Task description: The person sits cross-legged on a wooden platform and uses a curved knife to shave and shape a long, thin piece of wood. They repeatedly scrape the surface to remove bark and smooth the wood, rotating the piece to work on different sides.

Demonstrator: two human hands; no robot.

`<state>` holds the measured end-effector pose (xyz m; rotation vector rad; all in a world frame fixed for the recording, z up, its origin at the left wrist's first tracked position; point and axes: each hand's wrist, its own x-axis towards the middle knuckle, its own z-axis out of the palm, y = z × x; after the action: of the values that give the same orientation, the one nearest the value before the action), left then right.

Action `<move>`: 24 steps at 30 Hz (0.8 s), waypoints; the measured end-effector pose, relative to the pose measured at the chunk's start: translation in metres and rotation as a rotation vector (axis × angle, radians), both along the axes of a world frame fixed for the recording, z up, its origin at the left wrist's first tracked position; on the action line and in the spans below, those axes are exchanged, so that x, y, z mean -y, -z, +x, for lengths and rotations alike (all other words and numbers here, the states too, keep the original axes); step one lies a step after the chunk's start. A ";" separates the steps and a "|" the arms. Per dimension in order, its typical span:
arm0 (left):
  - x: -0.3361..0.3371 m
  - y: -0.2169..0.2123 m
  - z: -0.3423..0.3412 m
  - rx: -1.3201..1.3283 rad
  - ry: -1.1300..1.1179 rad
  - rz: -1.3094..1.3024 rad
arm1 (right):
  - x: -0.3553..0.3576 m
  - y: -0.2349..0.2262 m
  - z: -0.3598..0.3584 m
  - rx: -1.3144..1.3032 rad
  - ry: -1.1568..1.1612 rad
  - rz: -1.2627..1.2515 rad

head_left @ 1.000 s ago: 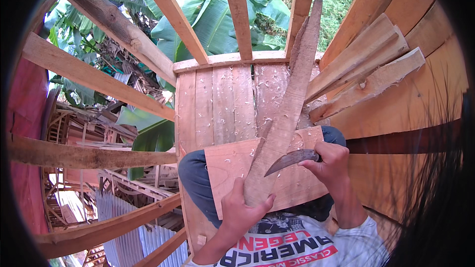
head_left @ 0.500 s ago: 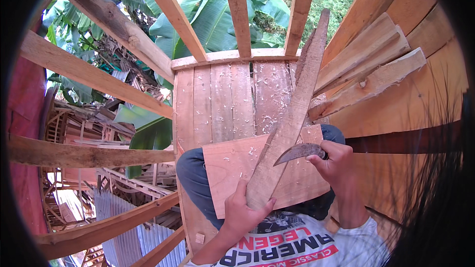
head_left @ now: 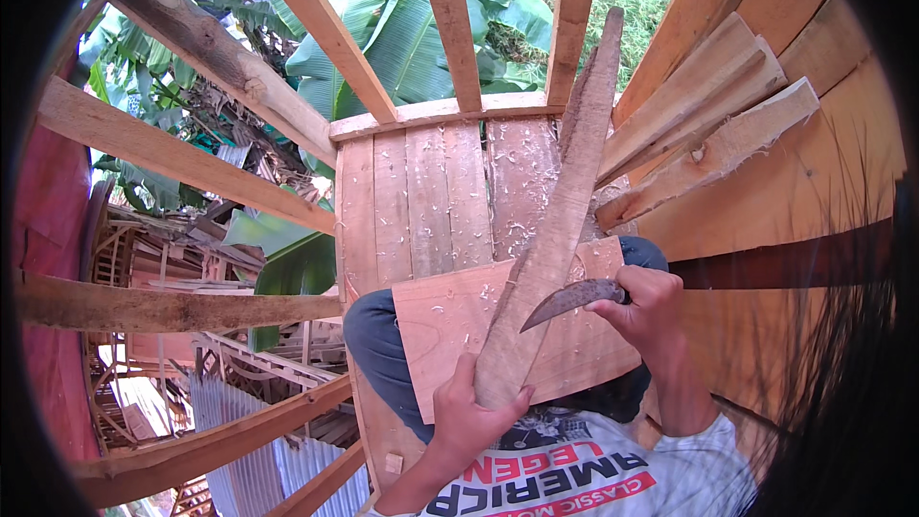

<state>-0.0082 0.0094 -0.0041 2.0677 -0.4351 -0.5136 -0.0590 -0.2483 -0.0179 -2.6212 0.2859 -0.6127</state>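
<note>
My left hand is closed round the near end of a long, rough wooden plank. The plank slants up and away to the right, its far end narrowing past the platform's edge. In my right hand is a knife with a dark, curved blade, its handle mostly hidden in the fist. The blade lies across the plank's right edge, pointing left; whether it touches the wood I cannot tell. Beneath both, a flat wooden board rests over my lap, with a few pale shavings on it.
Curled shavings are scattered over the plank floor. Cut wood pieces lean against the wooden wall on the right. Wooden rails fence the left and far sides, with banana leaves and corrugated metal sheets beyond.
The plank's far end has swung slightly left. The knife has shifted a little left with my right hand, and both hands keep their hold. The whole view has moved slightly.
</note>
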 end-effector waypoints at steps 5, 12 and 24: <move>-0.008 0.008 -0.009 -0.019 0.040 0.037 | 0.022 0.006 0.001 0.023 0.209 0.019; -0.006 0.007 -0.013 -0.023 0.064 0.046 | 0.024 0.004 -0.002 -0.026 0.259 0.101; -0.009 0.006 -0.004 -0.082 0.008 -0.002 | 0.003 0.002 -0.006 -0.043 0.006 0.003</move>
<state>-0.0125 0.0186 -0.0106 2.0361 -0.3958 -0.6004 -0.0653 -0.2508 -0.0197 -2.6338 0.3075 -0.5575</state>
